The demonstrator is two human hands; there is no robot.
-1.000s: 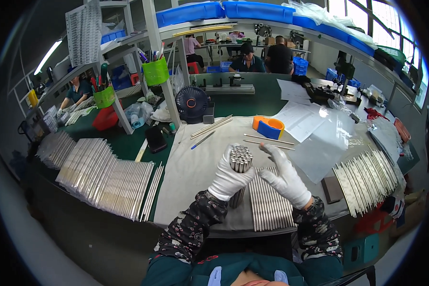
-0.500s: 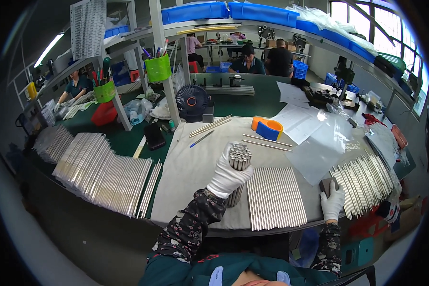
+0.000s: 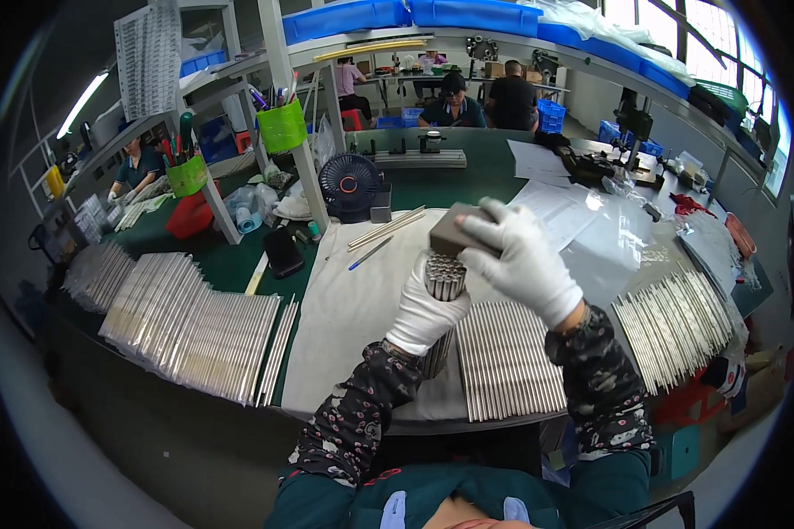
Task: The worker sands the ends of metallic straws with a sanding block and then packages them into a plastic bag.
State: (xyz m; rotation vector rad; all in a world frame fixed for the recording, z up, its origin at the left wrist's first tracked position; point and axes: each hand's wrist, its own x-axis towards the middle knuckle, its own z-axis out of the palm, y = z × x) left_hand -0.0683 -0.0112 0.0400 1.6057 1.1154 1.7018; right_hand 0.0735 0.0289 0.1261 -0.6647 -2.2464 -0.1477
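Clasping rod bundle (image 3: 445,278) roughly upright in left hand (image 3: 423,313), closing firmly round its upper part, leaving top ends exposed above and lower lengths showing beneath. Gripping grey-brown block (image 3: 454,231) in right hand (image 3: 525,264), clamping it by its right-hand end and holding it over the bundle's top ends; not resolving any contact or gap between block and ends from this angle. Standing bundle over grey cloth (image 3: 344,326), just left of flat rod row (image 3: 512,361); not making out its foot clearly. Judging progress from present layout: counting this one bundle as gathered; counting flat rod row, laid side by side on the cloth, and outer rod spread (image 3: 670,331), farther right, as ungathered. Reading film-covered rod stacks (image 3: 185,326) at far left as set aside, beside a few bare rods (image 3: 282,353). Not settling evenness of top ends: viewing them partly under the block. Describing bundle's look: showing many slim, straight, silvery rods packed tightly into a roughly round cluster; showing small round end faces, possibly hollow; catching light along the upper edges, appearing darker and greyer below the hand. Noting no clear dents or bends at this resolution.
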